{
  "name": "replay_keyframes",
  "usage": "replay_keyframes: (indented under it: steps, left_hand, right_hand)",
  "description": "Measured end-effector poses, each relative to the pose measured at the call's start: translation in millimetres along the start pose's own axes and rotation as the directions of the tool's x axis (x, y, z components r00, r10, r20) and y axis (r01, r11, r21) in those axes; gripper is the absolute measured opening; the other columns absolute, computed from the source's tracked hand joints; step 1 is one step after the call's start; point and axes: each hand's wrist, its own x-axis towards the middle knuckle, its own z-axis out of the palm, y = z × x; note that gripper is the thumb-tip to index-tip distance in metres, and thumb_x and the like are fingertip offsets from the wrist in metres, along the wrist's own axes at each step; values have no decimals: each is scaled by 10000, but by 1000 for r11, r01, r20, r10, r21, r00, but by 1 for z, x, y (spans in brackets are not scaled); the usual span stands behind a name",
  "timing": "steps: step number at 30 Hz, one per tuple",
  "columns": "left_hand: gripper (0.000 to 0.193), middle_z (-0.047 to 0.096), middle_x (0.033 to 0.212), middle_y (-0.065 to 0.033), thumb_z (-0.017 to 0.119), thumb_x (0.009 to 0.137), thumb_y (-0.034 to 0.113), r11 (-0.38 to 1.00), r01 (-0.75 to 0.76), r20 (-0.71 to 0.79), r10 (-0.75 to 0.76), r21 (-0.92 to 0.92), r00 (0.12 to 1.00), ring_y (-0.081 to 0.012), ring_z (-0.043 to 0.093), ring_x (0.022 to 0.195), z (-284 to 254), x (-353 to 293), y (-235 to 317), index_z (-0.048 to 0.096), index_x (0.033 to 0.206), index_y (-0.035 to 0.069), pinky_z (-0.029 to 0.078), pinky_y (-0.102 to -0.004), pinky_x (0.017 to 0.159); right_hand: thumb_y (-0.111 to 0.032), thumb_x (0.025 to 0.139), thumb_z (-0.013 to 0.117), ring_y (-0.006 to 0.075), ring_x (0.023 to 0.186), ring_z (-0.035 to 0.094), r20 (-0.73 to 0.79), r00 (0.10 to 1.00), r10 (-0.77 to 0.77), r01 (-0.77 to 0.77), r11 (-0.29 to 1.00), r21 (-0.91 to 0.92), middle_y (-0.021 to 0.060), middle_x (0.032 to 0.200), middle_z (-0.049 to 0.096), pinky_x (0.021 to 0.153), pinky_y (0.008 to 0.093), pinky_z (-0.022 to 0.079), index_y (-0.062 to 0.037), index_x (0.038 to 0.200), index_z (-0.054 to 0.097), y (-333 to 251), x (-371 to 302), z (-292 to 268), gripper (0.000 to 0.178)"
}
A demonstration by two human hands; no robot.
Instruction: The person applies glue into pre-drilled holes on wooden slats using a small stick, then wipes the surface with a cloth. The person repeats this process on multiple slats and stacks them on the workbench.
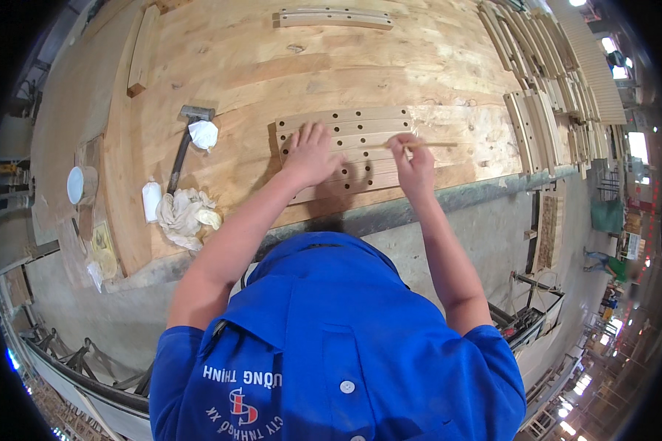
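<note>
A blue shirt fills the foreground; beyond it the left hand rests flat, fingers spread and gripping nothing, on drilled wooden slats — these lie beneath those fingers, partly hidden by them, and reach toward the right hand, whose fingers pinch a thin stick. Left of the left fingers are a hammer and crumpled cloth — well right of the right fingers, stacked strips.

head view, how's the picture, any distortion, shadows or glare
Head view: fisheye bending, bowing the table toward the rim, with black corners; head view: soft shadow on the drilled boards between the left hand and right hand; head view: washed-out bright patches at the right rim, where small background things look too soft to make out.
</note>
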Motion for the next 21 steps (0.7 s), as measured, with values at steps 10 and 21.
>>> replay_keyframes:
  steps: [10,21]
  left_hand:
    - [473,399,1472,-155,424,990,262,995,67,-441,-26,77,897,-315,306,1410,41,46,3,421,1394,17,200,-453,1189]
    - [438,475,1404,-160,425,991,252,996,71,-493,-38,49,869,-315,372,1364,43,46,4,490,1339,-6,243,-438,1170]
  right_hand:
    - [-214,873,684,262,889,608,107,990,-97,118,970,-212,38,814,668,881,435,400,-124,874,672,49,82,29,90]
    - [-234,864,676,212,902,623,348,887,-303,414,855,-311,12,717,663,955,476,378,-133,856,684,60,104,45,102]
